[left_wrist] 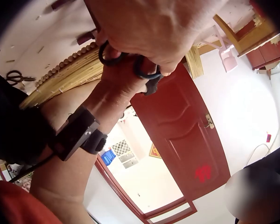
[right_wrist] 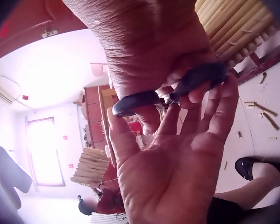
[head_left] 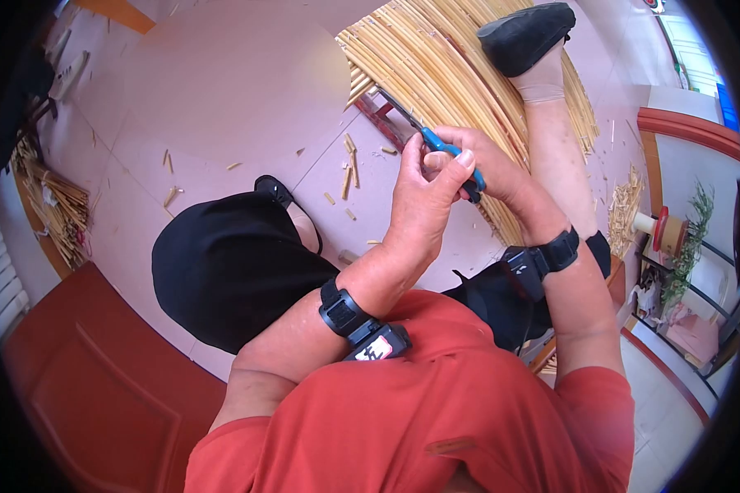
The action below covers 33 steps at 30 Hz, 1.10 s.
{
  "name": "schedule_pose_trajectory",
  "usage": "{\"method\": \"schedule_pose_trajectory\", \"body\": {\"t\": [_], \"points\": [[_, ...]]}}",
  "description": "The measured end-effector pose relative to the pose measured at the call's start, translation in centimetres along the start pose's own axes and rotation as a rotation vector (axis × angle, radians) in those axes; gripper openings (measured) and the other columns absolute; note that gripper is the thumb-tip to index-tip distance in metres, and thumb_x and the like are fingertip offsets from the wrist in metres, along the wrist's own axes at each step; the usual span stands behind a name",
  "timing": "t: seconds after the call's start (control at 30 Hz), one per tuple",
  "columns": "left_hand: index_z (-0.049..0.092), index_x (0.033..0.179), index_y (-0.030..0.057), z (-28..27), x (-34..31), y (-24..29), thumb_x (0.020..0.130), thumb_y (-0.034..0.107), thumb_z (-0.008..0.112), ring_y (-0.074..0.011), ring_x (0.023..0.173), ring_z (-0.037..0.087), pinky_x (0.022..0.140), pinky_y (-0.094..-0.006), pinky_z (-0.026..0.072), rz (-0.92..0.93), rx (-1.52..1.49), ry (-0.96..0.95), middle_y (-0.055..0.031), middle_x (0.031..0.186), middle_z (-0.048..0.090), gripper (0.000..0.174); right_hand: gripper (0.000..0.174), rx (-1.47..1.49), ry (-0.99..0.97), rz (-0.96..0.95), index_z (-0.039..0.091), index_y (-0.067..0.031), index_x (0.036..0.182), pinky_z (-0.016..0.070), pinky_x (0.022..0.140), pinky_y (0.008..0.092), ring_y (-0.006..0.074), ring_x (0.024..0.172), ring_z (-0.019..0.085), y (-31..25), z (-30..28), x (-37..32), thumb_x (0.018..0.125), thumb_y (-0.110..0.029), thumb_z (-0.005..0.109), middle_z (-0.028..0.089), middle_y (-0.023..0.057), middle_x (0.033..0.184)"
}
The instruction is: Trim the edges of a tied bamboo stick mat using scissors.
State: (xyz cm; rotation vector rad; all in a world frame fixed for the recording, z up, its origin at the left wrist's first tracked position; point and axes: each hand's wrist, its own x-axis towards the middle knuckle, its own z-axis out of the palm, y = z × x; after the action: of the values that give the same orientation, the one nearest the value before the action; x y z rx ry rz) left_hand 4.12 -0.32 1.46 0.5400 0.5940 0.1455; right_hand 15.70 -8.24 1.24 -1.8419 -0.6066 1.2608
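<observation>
A pair of scissors with blue handles [head_left: 441, 146] is held between both hands in front of the person's chest. Its narrow blades point up and left, toward the cut ends of a mat of bamboo sticks [head_left: 444, 62]. The left hand [head_left: 423, 193] grips the handles, thumb on top. Around the same handles curl the fingers of the right hand [head_left: 489, 160]. Dark finger loops [left_wrist: 148, 70] show beneath the left hand [left_wrist: 147, 28] in the left wrist view. In the right wrist view, the left palm [right_wrist: 172, 163] faces the camera below the loops [right_wrist: 205, 77].
A black shoe [head_left: 526, 37] presses on the mat. Beneath the mat's end is a red bar [head_left: 382, 122]. Cut stick pieces [head_left: 349, 164] litter the floor. Stick bundles [head_left: 53, 197] lie far left; a thread spool [head_left: 670, 232] stands right. Other scissors [left_wrist: 18, 78] lie near the mat.
</observation>
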Motion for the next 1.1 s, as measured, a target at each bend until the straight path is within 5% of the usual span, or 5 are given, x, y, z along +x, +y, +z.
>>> {"method": "schedule_pose_trajectory", "body": {"t": [0.43, 0.63, 0.73, 1.03, 1.1], "points": [[0.045, 0.129, 0.0065, -1.3, -0.9, -1.5, 0.085, 0.030, 0.072, -0.0148, 0.092, 0.058, 0.079, -0.0332, 0.0531, -0.097, 0.075, -0.104, -0.0040, 0.106, 0.053, 0.057, 0.027, -0.162, 0.074, -0.025, 0.062, -0.0036, 0.103, 0.0392, 0.043, 0.0208, 0.0043, 0.052, 0.050, 0.4, 1.0, -2.1, 0.087, -0.025, 0.067, 0.057, -0.0015, 0.070], [0.041, 0.127, 0.0021, 0.5, -1.7, -2.4, 0.084, 0.030, 0.073, -0.0099, 0.081, 0.055, 0.067, -0.0245, 0.0487, 0.010, 0.106, 0.034, -0.0028, 0.094, 0.053, 0.061, 0.030, -0.050, 0.014, -0.029, 0.061, -0.0033, 0.107, 0.0431, 0.057, 0.0198, 0.0034, 0.074, 0.053, 1.3, -0.2, -2.4, 0.092, -0.029, 0.063, 0.060, 0.0001, 0.086], [0.032, 0.139, 0.0045, -0.2, -0.8, -2.6, 0.085, 0.037, 0.073, -0.0130, 0.096, 0.057, 0.080, -0.0293, 0.0511, 0.014, 0.279, 0.093, -0.0051, 0.111, 0.049, 0.076, 0.037, 0.049, -0.063, 0.007, 0.059, -0.0043, 0.112, 0.0415, 0.059, 0.0193, 0.0033, 0.078, 0.051, 0.4, -0.3, -1.9, 0.095, -0.038, 0.060, 0.058, 0.0002, 0.089], [0.034, 0.137, 0.0037, 0.1, -0.1, -0.1, 0.083, 0.048, 0.072, -0.0144, 0.090, 0.058, 0.078, -0.0300, 0.0490, -0.041, 0.150, 0.043, -0.0058, 0.112, 0.047, 0.079, 0.038, 0.153, -0.110, 0.146, 0.058, -0.0066, 0.100, 0.0376, 0.042, 0.0190, 0.0053, 0.051, 0.049, -0.3, -0.6, 0.1, 0.095, -0.044, 0.057, 0.051, -0.0018, 0.064], [0.027, 0.142, -0.0042, 0.3, 0.3, -0.1, 0.078, 0.038, 0.078, -0.0120, 0.081, 0.055, 0.063, -0.0248, 0.0462, 0.010, 0.110, 0.089, -0.0082, 0.102, 0.052, 0.092, 0.037, 0.153, -0.101, 0.146, 0.058, -0.0062, 0.100, 0.0382, 0.042, 0.0194, 0.0052, 0.051, 0.049, -0.4, -0.6, 0.4, 0.094, -0.042, 0.058, 0.052, -0.0013, 0.064]]}}
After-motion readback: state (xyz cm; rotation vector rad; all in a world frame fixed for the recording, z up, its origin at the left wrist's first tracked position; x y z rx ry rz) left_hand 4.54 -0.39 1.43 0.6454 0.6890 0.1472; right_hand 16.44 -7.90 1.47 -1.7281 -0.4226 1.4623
